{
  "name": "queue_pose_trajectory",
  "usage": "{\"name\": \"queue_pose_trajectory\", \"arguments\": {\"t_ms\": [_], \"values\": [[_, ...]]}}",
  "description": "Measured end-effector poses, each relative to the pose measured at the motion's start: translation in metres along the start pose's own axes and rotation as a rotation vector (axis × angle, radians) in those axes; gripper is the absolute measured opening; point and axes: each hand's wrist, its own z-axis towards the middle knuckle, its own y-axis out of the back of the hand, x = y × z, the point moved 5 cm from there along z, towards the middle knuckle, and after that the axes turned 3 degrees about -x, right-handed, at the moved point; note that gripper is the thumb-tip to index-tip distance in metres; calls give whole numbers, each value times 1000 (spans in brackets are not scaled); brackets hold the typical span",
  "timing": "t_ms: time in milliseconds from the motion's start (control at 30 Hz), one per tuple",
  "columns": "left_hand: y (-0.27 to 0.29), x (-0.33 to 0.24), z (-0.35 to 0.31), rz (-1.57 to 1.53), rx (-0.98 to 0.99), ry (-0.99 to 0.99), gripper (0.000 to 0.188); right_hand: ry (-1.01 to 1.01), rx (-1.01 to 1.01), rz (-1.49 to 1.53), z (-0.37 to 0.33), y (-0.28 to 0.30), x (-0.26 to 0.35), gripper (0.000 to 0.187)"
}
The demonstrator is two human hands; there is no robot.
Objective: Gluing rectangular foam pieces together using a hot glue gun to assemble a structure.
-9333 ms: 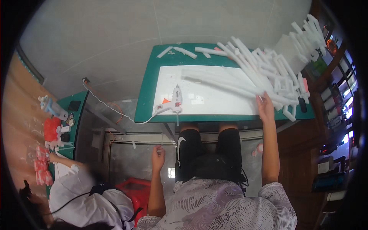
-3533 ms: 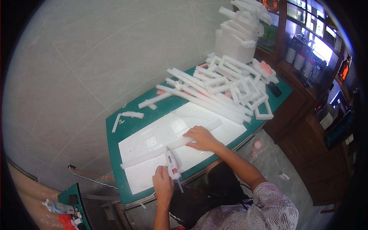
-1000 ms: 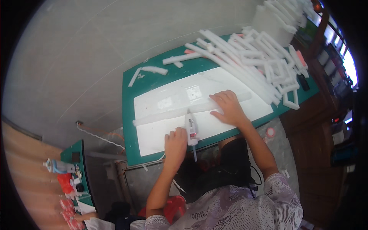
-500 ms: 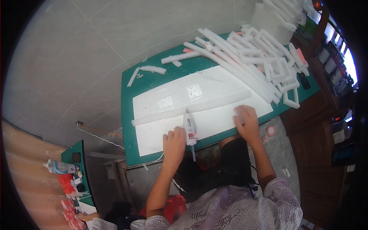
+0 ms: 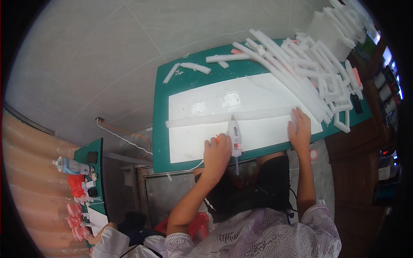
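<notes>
My left hand (image 5: 217,155) is closed round the handle of a white hot glue gun (image 5: 235,139), with an orange part showing at the fingers. The gun's tip points away from me, at the near edge of a long white foam strip (image 5: 198,121). That strip runs across a white sheet (image 5: 189,148) on the table. My right hand (image 5: 300,132) rests at the strip's right end, thumb and fingers apart, fingertips at or against the foam. Out of the gun's back sticks a pale glue stick (image 5: 237,166).
The green table (image 5: 161,103) carries foam scraps (image 5: 195,67) at far left, and long foam strips (image 5: 279,71) and foam frames (image 5: 333,88) heaped at right. A black object (image 5: 356,104) lies near the right edge. At lower left, another person's arm (image 5: 102,234) reaches over a second table.
My view has shifted, so the table sits further left-to-right across it. My right hand has come up to the strip's right end. An orange part now shows by my left fingers.
</notes>
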Motion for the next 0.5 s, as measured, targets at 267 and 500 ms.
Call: {"name": "queue_pose_trajectory", "arguments": {"t_ms": [267,500], "values": [[-1,1,3,68,38,-31,6,-9,-22,-5,-1,-2,0,42],[0,7,7,-1,51,-87,7,-12,-33,-11,-1,0,0,42]]}}
